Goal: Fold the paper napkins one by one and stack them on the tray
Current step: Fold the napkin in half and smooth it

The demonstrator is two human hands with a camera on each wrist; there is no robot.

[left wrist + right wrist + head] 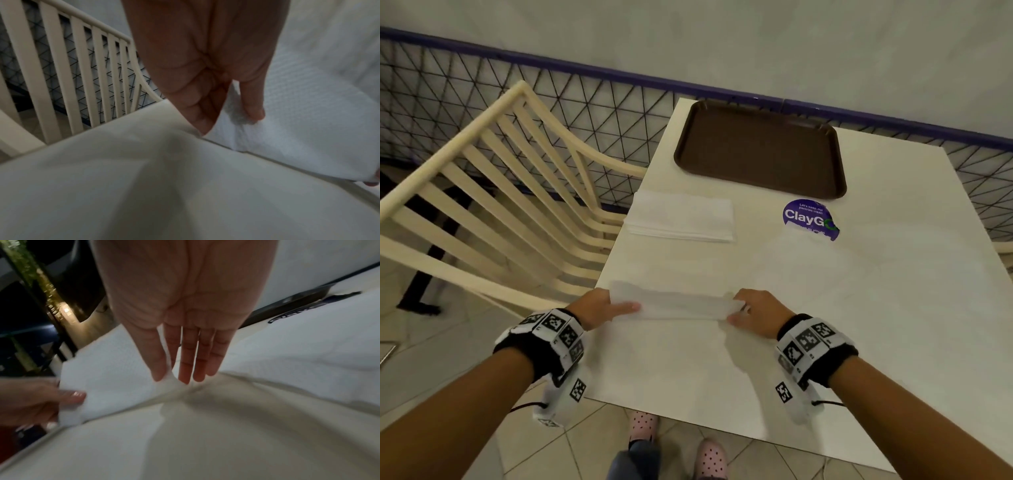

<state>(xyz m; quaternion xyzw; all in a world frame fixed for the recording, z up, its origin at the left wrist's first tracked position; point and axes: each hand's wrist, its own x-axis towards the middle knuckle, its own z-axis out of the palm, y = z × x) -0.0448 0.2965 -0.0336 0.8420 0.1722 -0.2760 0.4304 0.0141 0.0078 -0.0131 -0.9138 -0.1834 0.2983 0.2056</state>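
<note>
A white paper napkin is lifted by its near edge over the cream table; its far part seems to lie on the tabletop. My left hand pinches the napkin's left corner between thumb and fingers. At the right corner, my right hand pinches the napkin between thumb and forefinger, the other fingers straight. A stack of flat napkins lies further back on the left. The brown tray at the far edge holds nothing.
A round purple ClayGo sticker sits on the table between tray and hands. A cream slatted chair stands close to the table's left edge. A black wire fence runs behind the table. My feet in pink shoes show below the near edge.
</note>
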